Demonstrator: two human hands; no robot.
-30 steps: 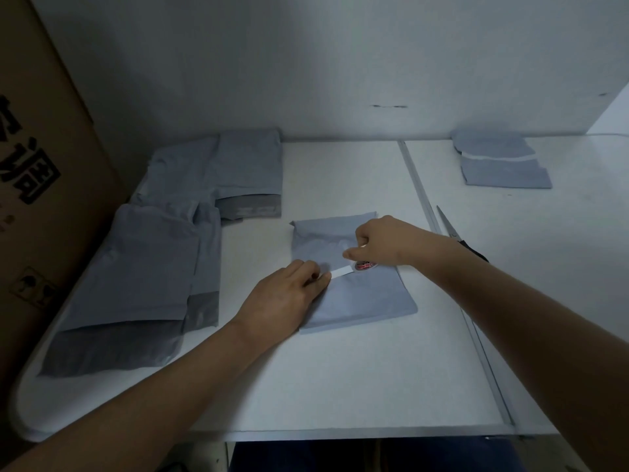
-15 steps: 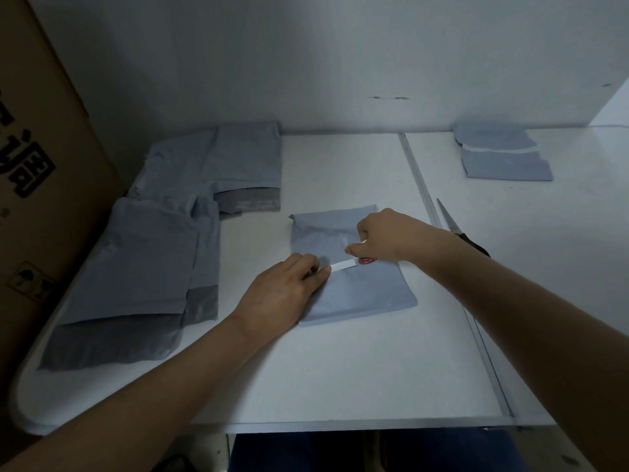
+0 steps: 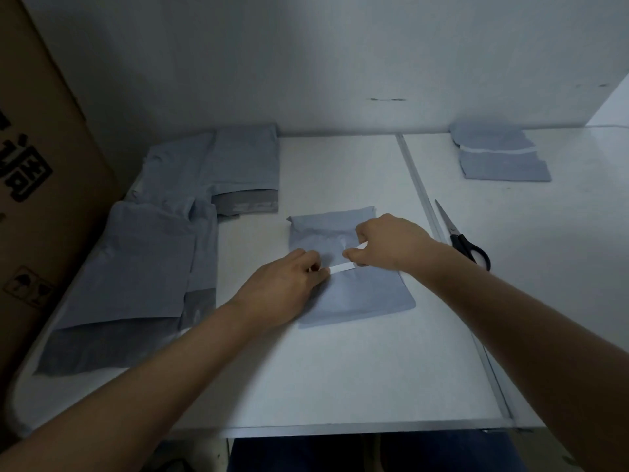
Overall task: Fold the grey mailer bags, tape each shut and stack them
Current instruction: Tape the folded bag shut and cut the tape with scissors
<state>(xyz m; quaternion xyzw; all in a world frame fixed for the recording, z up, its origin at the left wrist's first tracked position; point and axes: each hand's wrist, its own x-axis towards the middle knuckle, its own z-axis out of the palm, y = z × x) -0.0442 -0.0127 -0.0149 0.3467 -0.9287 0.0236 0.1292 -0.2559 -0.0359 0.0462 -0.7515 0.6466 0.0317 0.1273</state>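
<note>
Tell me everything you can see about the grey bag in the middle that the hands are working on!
The folded grey bag looks like thin, smooth plastic, folded to a small rectangle with its top flap crumpled. It lies flat on the white table, slightly askew. A white strip of tape runs across its middle. The left hand pinches the strip's left end against the bag, and the right hand grips the other end, covering the bag's upper right part.
</note>
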